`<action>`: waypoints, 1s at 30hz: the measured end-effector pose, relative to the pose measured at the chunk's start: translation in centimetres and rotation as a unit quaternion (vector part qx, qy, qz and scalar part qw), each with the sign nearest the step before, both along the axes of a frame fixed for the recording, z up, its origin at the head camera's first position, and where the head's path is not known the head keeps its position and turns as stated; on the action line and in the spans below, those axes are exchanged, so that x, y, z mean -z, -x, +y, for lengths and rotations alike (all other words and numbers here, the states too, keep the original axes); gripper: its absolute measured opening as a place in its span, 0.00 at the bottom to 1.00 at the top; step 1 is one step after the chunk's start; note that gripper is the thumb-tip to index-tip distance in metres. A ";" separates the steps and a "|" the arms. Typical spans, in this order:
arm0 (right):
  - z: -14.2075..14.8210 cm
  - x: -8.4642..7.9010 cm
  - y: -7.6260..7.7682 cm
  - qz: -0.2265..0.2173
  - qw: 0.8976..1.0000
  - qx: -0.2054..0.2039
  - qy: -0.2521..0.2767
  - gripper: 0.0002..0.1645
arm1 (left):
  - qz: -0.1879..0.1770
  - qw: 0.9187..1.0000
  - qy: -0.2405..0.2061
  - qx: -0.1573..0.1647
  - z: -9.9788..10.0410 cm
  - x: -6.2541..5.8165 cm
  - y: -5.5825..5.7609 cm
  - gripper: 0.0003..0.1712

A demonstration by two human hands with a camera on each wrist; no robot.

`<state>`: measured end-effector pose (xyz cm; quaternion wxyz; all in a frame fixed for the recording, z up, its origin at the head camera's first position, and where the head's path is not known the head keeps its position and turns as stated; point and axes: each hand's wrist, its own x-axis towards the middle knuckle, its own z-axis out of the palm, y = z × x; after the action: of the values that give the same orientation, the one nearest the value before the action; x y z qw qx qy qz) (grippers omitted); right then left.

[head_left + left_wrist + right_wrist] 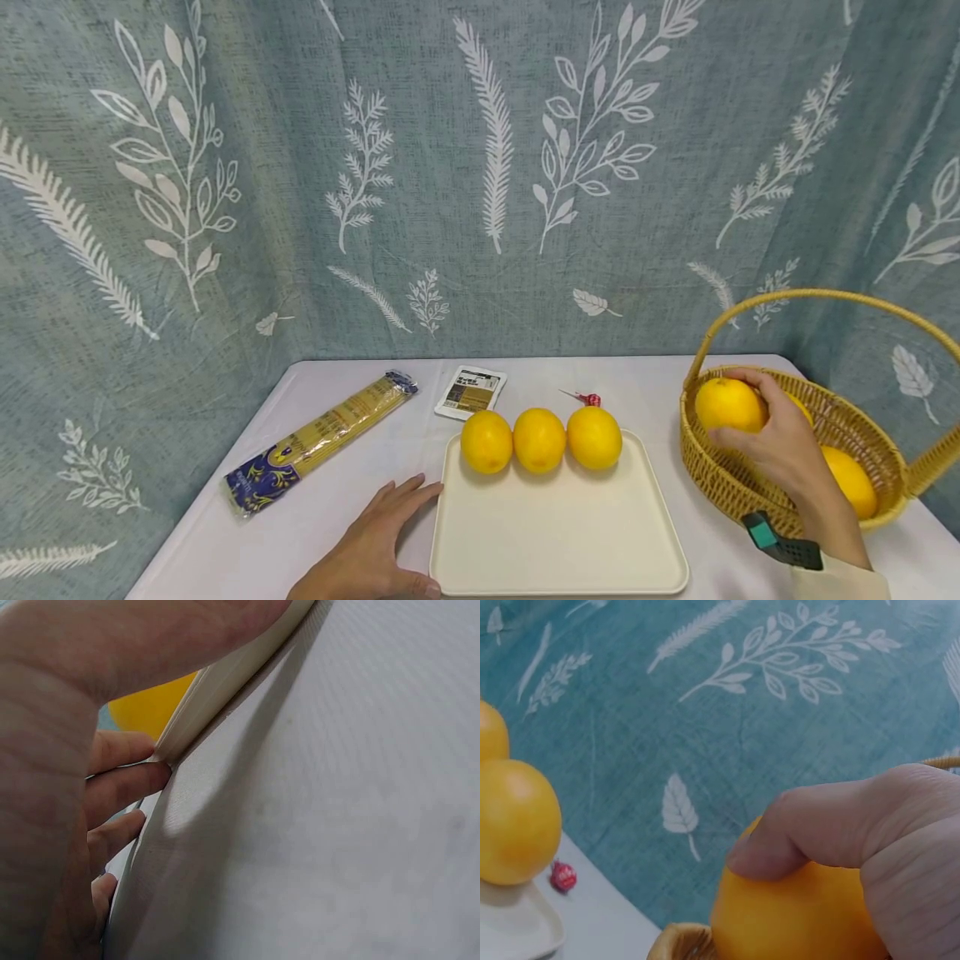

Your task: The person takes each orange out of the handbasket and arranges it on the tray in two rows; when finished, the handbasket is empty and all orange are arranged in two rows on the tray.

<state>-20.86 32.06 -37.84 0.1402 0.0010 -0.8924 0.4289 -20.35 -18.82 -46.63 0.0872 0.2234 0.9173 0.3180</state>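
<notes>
My right hand (776, 437) grips an orange (729, 406) over the left side of a wicker basket (712, 483); in the right wrist view the thumb presses on the held orange (795, 915). More oranges lie in the basket, one orange (851, 482) near its front right. A cream tray (555, 533) bears three oranges (540, 440) in a row along its far edge. My left hand (375, 542) rests at the tray's left edge with its fingers extended. In the left wrist view, fingertips (154, 776) of that hand meet the tray's side (217, 690).
A packet of spaghetti (318, 442) lies slanted on the white table at left. Behind the tray are a small white and brown sachet (470, 392) and a red-wrapped lollipop (590, 399). The basket's tall handle (817, 293) arches over it. A patterned curtain (450, 167) hangs behind.
</notes>
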 end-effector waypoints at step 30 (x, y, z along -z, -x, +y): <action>-6.3 -2.7 -0.3 0.046 0.997 -0.061 -0.025 0.47 | -0.005 1.000 -0.004 0.003 0.0 -0.3 0.0 0.67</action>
<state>-20.57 25.81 -35.13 0.1545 0.0789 -0.8936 0.4139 -20.32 -18.79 -46.31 0.0922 0.2249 0.9147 0.3229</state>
